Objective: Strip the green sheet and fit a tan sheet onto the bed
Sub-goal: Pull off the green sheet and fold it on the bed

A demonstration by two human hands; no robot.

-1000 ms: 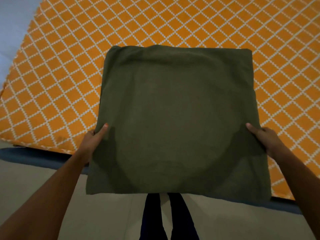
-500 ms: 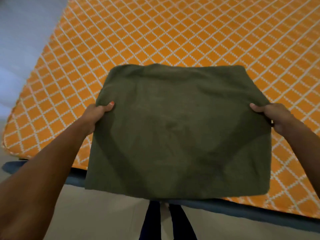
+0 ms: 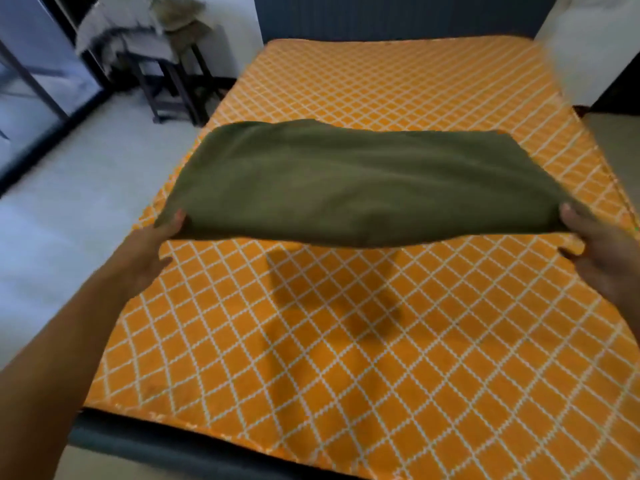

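Note:
A folded green sheet (image 3: 363,185) hangs in the air above the bed, held flat and nearly level. My left hand (image 3: 152,251) grips its near left corner, thumb on top. My right hand (image 3: 602,258) grips the near right corner in the same way. Below lies the mattress (image 3: 346,358), covered in orange cloth with a white diamond pattern. The sheet throws a shadow on the mattress. No tan sheet is in view.
A dark bed frame rail (image 3: 166,448) runs along the near edge. A dark headboard (image 3: 398,15) stands at the far end. At the back left, a dark stool (image 3: 166,74) with cloth heaped on it stands by a glass door (image 3: 31,91). Pale floor lies to the left.
Both hands have lifted the folded green sheet off the near edge and carried it forward over the bed. My view has tilted up, so the far end of the room shows.

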